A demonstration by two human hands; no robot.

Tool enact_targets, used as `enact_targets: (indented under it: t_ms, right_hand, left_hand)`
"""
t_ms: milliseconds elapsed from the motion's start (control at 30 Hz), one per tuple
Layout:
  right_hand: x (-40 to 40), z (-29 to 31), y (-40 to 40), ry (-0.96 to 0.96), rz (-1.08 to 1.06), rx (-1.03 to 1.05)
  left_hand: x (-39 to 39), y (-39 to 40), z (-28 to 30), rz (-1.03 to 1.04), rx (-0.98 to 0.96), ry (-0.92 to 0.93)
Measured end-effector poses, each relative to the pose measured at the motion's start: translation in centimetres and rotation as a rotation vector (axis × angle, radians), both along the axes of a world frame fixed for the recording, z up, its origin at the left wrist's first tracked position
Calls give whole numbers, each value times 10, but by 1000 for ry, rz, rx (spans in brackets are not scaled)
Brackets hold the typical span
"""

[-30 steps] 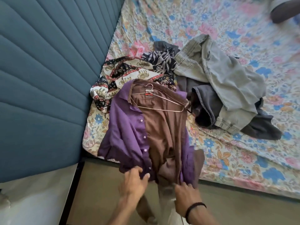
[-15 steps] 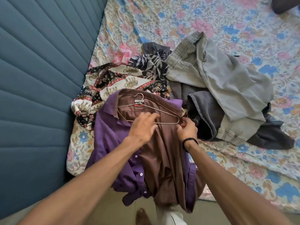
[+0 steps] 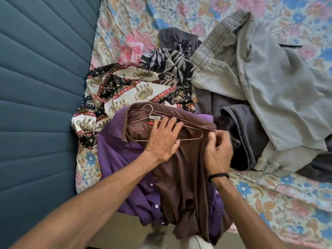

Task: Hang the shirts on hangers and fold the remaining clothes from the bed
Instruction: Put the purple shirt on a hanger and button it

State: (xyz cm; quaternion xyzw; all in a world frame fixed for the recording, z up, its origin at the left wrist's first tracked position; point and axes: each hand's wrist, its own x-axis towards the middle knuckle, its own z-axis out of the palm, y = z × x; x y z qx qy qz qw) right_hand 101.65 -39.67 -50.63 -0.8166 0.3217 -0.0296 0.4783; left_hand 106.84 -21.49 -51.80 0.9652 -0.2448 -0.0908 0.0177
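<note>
A brown shirt (image 3: 181, 177) lies over a purple shirt (image 3: 118, 155) at the bed's near edge, both hanging over it. A thin wire hanger (image 3: 194, 131) sits in the brown shirt's collar. My left hand (image 3: 162, 136) lies flat on the brown shirt and the hanger, fingers straight. My right hand (image 3: 218, 150) pinches the brown shirt's shoulder seam by the hanger's right end.
An elephant-print cloth (image 3: 125, 94), a dark leaf-print garment (image 3: 172, 65), grey trousers (image 3: 269, 83) and dark grey clothes (image 3: 240, 133) are piled behind the shirts on the floral bedsheet (image 3: 287, 200). A blue padded headboard (image 3: 39, 87) stands on the left.
Both hands rose from the shirts' lower hem to the collar area. The left hand now lies flat over the hanger, and the right hand pinches the shoulder.
</note>
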Motion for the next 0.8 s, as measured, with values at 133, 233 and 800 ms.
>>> enact_targets:
  t_ms: [133,233,800]
  right_hand:
    - [28,26,-9,-134,-172,10]
    - [51,41,-11,-200,-254,-28]
    - [-33,-13,126,249,-93,32]
  left_hand:
    - [-5,12,11,8,-110,-58]
    - [2,33,7,38,-163,-14]
    - [27,167,53,-357,-137,153]
